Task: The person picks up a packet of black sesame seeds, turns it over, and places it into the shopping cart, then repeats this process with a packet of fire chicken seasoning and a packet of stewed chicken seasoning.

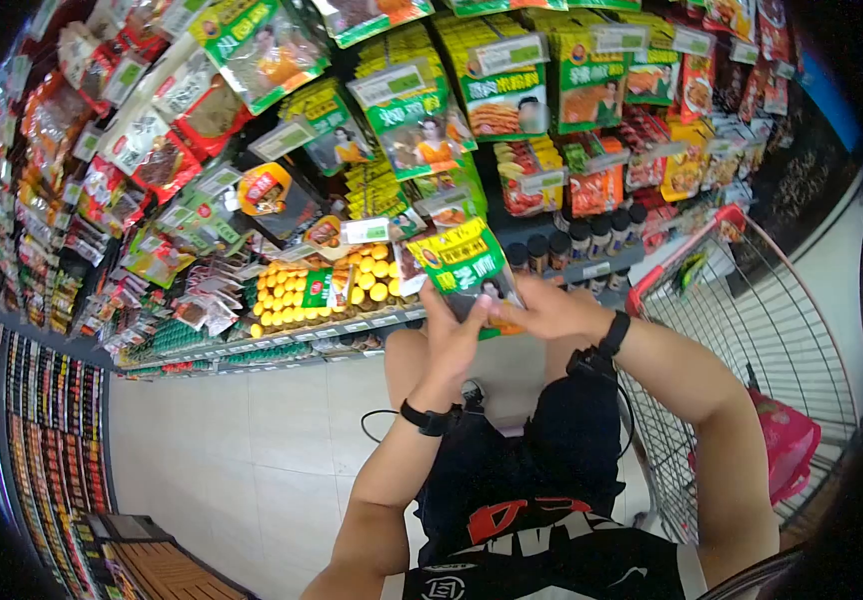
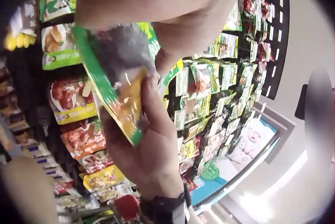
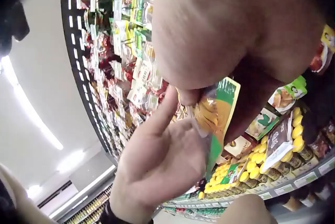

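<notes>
Both hands hold a green and yellow food packet (image 1: pixel 464 262) in front of the shelf. The left hand (image 1: pixel 452 338) grips its left and lower side, and the right hand (image 1: pixel 555 308) grips the lower right, thumbs over the face. In the left wrist view the left hand (image 2: pixel 172 9) fills the top, and the right hand (image 2: pixel 152 156) pinches the packet (image 2: pixel 107 80) from below. The right wrist view has the right hand (image 3: pixel 220 30) large above the packet (image 3: pixel 224 111), with the left hand (image 3: pixel 162 164) cupped at its other side.
Hanging packets (image 1: pixel 417 120) cover the rack ahead. Yellow-capped bottles (image 1: pixel 377 285) and dark-lidded jars (image 1: pixel 580 240) stand below them. A wire shopping cart (image 1: pixel 752 300) with a pink bag (image 1: pixel 784 445) is at the right. Pale tiled floor (image 1: pixel 242 430) lies at the left.
</notes>
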A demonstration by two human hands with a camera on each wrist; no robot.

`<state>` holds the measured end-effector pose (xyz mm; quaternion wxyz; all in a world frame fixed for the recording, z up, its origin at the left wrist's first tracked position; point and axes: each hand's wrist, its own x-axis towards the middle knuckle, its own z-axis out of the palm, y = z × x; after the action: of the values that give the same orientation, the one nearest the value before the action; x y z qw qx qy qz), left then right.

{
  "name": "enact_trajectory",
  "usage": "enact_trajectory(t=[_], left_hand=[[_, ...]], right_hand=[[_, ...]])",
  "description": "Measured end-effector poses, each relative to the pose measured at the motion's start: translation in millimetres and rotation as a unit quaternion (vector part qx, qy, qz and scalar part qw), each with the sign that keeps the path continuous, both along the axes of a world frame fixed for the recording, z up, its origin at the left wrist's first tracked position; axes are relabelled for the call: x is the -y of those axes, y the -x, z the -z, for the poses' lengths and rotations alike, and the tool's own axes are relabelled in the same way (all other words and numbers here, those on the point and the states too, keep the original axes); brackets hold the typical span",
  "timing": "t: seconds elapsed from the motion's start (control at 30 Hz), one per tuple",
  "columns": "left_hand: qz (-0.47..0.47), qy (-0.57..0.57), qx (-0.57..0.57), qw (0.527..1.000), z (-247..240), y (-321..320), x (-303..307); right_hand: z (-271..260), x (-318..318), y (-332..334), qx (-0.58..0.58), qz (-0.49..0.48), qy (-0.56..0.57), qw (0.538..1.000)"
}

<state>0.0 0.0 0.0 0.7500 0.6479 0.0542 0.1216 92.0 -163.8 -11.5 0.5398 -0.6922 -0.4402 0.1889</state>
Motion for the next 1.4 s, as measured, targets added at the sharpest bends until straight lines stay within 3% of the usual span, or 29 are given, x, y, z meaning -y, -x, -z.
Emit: enact_trajectory(t=[0.03,0.07,0.17,0.27,0.37,0.53,0.63,0.67,0.77,0.83,0.93,1.03,1.07,1.2,1.27,1.37,1.4], left_hand=[[0.04,0.042,-0.016,0.998,-6.1,5.3,0.0],[-0.002,0.067,0.053,0.996,-3.3,9.1,3.6],[0.042,-0.066,-0.106,0.991,12.2,20.3,-17.4],[0.058,0.007,-0.06,0.996,10.1,28.1,-5.7],[0.056,-0.005,-0.021,0.998,11.3,23.1,-5.4],[-0.002,-0.078,-0.017,0.997,0.5,18.1,1.1],[-0.043,-0.145,0.005,0.988,5.1,16.1,0.3],[-0.06,-0.194,0.008,0.979,4.3,16.6,1.0],[-0.094,-0.345,0.035,0.933,4.0,17.8,-0.7],[-0.096,-0.449,0.078,0.885,12.4,15.2,-6.1],[-0.141,-0.632,0.116,0.753,15.2,15.2,-1.3],[-0.109,-0.618,0.128,0.768,4.2,19.1,15.5],[-0.106,-0.567,0.135,0.806,17.1,17.2,17.9],[-0.13,-0.466,0.14,0.864,30.3,16.1,4.4],[-0.187,-0.418,0.095,0.884,25.2,18.5,-2.3],[-0.123,-0.304,0.057,0.943,25.2,16.4,-14.6],[-0.057,-0.274,-0.041,0.959,13.0,21.8,-15.6]], right_hand=[[3.1,2.3,-0.5,-0.021,0.002,0.015,1.0],[3.2,-0.8,3.3,-0.069,0.003,-0.055,0.996],[5.7,-8.3,0.1,-0.116,0.015,-0.159,0.98],[-9.2,3.9,-5.5,-0.178,0.008,-0.11,0.978],[-7.5,11.3,-10.3,-0.128,-0.02,-0.038,0.991],[0.9,7.5,-14.7,-0.131,0.013,0.018,0.991],[11.1,-3.0,-17.0,-0.143,0.102,-0.04,0.984],[6.3,3.0,-16.8,-0.13,0.146,0.04,0.98],[21.4,5.8,-19.3,0.026,0.184,0.051,0.981],[19.2,2.9,-16.3,-0.091,0.071,-0.005,0.993],[4.0,5.0,6.4,-0.197,-0.028,-0.069,0.978],[-28.5,13.2,4.9,-0.05,-0.005,0.032,0.998],[-16.8,11.9,0.0,-0.129,0.003,0.03,0.991],[17.5,10.2,-18.6,-0.225,0.02,-0.031,0.974],[13.5,11.9,-16.7,-0.194,0.023,-0.009,0.981],[13.6,11.4,-13.7,-0.152,-0.009,0.009,0.988],[12.4,11.0,-12.2,-0.144,-0.022,0.001,0.989]])
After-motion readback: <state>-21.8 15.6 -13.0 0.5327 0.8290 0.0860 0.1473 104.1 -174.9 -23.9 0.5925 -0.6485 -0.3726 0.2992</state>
